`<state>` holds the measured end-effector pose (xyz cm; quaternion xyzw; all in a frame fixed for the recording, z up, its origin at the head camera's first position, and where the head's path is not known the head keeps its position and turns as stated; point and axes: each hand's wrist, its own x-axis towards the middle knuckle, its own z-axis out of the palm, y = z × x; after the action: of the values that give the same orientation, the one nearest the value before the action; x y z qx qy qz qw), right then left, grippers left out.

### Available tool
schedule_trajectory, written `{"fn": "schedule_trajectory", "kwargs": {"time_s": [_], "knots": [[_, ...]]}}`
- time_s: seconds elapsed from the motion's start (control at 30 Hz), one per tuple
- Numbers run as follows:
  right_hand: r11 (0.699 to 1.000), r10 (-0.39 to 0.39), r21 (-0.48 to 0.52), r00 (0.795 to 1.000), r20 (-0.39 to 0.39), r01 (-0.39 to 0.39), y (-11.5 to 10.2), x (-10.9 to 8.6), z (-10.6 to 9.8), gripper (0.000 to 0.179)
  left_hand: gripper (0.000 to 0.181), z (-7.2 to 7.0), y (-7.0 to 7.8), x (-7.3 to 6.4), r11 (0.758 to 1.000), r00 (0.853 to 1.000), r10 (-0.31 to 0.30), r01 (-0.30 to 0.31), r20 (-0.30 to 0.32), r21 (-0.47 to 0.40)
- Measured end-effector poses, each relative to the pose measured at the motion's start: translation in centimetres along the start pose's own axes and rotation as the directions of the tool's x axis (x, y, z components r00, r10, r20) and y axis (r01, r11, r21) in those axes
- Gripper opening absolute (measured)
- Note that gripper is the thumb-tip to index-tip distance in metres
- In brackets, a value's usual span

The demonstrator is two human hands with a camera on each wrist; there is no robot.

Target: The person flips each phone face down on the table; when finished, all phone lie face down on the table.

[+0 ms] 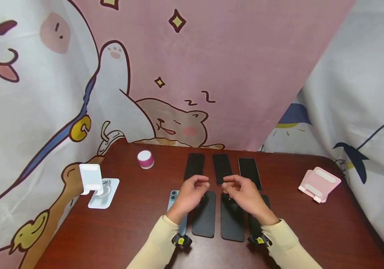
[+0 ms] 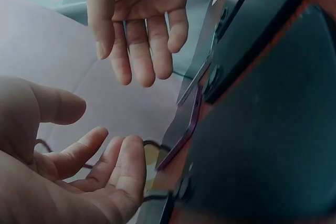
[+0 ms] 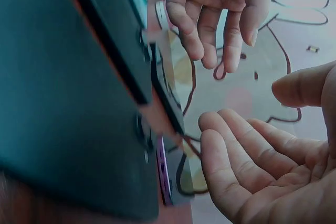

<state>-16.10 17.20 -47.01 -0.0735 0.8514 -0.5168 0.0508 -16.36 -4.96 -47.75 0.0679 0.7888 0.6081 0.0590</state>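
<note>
My left hand (image 1: 192, 193) hovers over the near row of phones, above a light blue phone (image 1: 183, 226) and a dark phone (image 1: 203, 216) lying back up. Facing it, my right hand (image 1: 245, 195) is held above a second dark phone (image 1: 233, 220) and another dark phone (image 1: 255, 226), partly hidden by the wrist. Neither hand holds anything; the fingers are relaxed and slightly bent in the left wrist view, where my left hand (image 2: 79, 166) shows at lower left. Beyond the hands, a far row has a left phone (image 1: 194, 166), a middle phone (image 1: 222, 168) and a right phone (image 1: 250, 172), screens dark.
A white phone stand (image 1: 92, 177) is at the left of the brown table (image 1: 134, 209), and a pink stand (image 1: 320, 184) at the right. Near the back edge sits a pink and white cylinder (image 1: 145, 160). Printed cloth (image 1: 232, 74) hangs behind the table.
</note>
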Motion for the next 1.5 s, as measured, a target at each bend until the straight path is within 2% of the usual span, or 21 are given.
{"fn": "schedule_trajectory", "kwargs": {"time_s": [0.23, 0.43, 0.67, 0.83, 0.97, 1.07, 1.2, 1.37, 1.5], "knots": [[0.999, 0.011, -0.035, 0.997, -0.073, -0.013, 1.9, 0.8, -2.4, 0.040, 0.034, 3.4, -0.4, 1.9, 0.998, 1.000, -0.018, 0.019, 0.010, -0.065], [0.998, 0.040, -0.045, 0.993, -0.113, -0.046, 3.3, 1.2, -4.2, 0.043, 0.040, 6.1, -1.0, 3.1, 0.991, 0.995, -0.030, 0.042, 0.100, -0.124], [0.987, 0.036, -0.149, 0.980, -0.194, -0.066, 4.5, 1.8, -6.2, 0.048, 0.044, 8.3, -0.8, 4.2, 0.984, 0.988, -0.043, 0.067, 0.147, -0.166], [0.978, 0.107, -0.151, 0.966, -0.237, -0.145, 5.6, 2.1, -7.3, 0.051, 0.048, 9.6, -0.4, 4.9, 0.974, 0.981, -0.065, 0.102, 0.184, -0.200], [0.962, 0.184, -0.157, 0.957, -0.225, -0.222, 6.2, 2.0, -7.6, 0.056, 0.051, 10.3, -0.1, 5.2, 0.968, 0.974, -0.087, 0.132, 0.209, -0.213], [0.955, 0.211, -0.166, 0.957, -0.201, -0.246, 6.3, 1.9, -7.6, 0.060, 0.052, 10.5, 0.3, 5.3, 0.969, 0.974, -0.104, 0.145, 0.199, -0.201], [0.954, 0.213, -0.168, 0.955, -0.206, -0.249, 6.3, 1.9, -7.6, 0.060, 0.054, 10.6, 0.6, 5.4, 0.967, 0.971, -0.101, 0.147, 0.216, -0.206], [0.954, 0.222, -0.153, 0.950, -0.220, -0.259, 6.4, 1.9, -7.5, 0.058, 0.058, 10.7, 0.6, 5.5, 0.958, 0.958, -0.101, 0.166, 0.267, -0.232], [0.958, 0.228, -0.123, 0.949, -0.217, -0.259, 6.5, 1.9, -7.5, 0.058, 0.059, 10.9, 0.4, 5.6, 0.952, 0.958, -0.105, 0.174, 0.267, -0.251]]}}
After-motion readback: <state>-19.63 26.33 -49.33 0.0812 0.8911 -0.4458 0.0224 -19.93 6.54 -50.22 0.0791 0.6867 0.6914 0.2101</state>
